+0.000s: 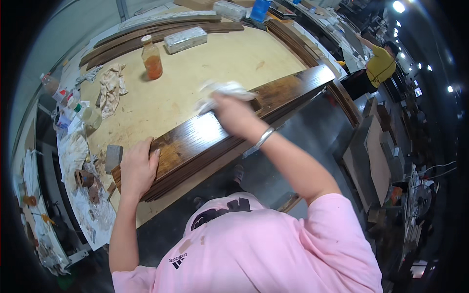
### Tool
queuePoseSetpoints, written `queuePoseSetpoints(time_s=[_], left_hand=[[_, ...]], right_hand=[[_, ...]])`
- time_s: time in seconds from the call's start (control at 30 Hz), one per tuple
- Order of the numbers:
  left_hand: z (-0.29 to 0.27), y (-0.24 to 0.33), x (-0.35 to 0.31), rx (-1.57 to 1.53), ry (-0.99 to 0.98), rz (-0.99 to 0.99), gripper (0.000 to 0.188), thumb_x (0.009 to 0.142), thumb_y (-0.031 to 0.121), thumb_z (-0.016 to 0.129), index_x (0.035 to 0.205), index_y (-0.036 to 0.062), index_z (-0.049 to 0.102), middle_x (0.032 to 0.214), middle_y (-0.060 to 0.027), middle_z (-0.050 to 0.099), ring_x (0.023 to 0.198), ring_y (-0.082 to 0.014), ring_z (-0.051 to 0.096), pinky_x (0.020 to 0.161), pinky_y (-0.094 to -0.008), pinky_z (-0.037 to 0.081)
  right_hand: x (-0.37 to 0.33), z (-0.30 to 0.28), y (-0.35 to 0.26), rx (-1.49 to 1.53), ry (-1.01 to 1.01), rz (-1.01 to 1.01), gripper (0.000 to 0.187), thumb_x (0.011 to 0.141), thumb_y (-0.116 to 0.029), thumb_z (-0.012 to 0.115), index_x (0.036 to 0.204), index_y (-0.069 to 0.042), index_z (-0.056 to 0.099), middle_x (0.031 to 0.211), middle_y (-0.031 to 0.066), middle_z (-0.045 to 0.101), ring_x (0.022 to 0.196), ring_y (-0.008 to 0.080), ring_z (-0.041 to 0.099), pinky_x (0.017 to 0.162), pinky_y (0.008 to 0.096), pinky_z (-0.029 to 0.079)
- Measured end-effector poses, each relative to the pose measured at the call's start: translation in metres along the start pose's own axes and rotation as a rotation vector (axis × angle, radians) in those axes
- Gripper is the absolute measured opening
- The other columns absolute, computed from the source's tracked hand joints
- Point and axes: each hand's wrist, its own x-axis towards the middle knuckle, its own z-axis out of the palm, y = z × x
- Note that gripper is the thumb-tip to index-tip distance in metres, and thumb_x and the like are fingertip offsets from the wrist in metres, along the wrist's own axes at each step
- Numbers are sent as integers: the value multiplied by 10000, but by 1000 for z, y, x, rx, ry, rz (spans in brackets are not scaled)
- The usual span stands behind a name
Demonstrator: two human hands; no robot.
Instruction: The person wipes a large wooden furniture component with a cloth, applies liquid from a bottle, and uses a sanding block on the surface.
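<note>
A long, glossy dark-brown wooden board lies slantwise across the front of the table, on top of a stack of similar boards. Near its left end, my left hand is closed on it, fingers over the far side. My right hand grips a bunched white cloth against the middle of the board. Both the cloth and the fingertips are smeared by motion. Light glares off the varnished surface to the left of the cloth and at the far right end.
On the pale tabletop stand a bottle of orange liquid and a wrapped silvery block. A stained rag, plastic bottles and a grey block are at left. Dark strips lie behind. A person in yellow is far right.
</note>
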Motion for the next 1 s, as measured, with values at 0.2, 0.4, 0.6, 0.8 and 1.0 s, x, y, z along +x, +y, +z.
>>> queuePoseSetpoints(time_s=[0.2, 0.4, 0.6, 0.8, 1.0], left_hand=[[7, 6, 10, -21, -43, 30, 344, 930, 208, 596, 1209, 7, 594, 1084, -189, 648, 1009, -393, 600, 871, -481, 462], [1, 2, 11, -4, -82, -60, 340, 946, 203, 579, 1230, 17, 601, 1155, -198, 648, 1039, -399, 602, 887, -472, 460], [5, 3, 10, 34, -79, -40, 326, 942, 188, 580, 1210, 3, 601, 1130, -202, 647, 1032, -402, 600, 895, -458, 460], [5, -2, 2, 46, -55, -215, 222, 931, 152, 580, 1080, -4, 634, 1021, -205, 644, 980, -390, 612, 882, -435, 464], [12, -19, -7, 119, -47, -329, 201, 963, 141, 543, 1047, -15, 638, 964, -185, 622, 933, -363, 597, 869, -414, 455]], right_hand=[[4, -93, 150, -70, 574, 251, 198, 898, -84, 561, 1072, -28, 636, 948, 221, 692, 899, 407, 666, 773, 447, 520], [14, -51, 100, -228, 201, -179, 290, 845, -88, 587, 1127, -68, 654, 1010, 187, 674, 965, 372, 626, 944, 448, 431], [16, -93, 191, -167, 164, 50, 208, 848, -75, 563, 1030, -60, 663, 970, 200, 692, 935, 393, 654, 872, 472, 492], [12, -172, 370, -181, 362, 177, 198, 902, -88, 529, 1078, -67, 619, 994, 226, 669, 983, 426, 629, 836, 477, 495], [25, -245, 509, -396, 406, 387, 207, 921, -136, 559, 1117, -92, 609, 975, 229, 681, 941, 453, 637, 828, 511, 500]])
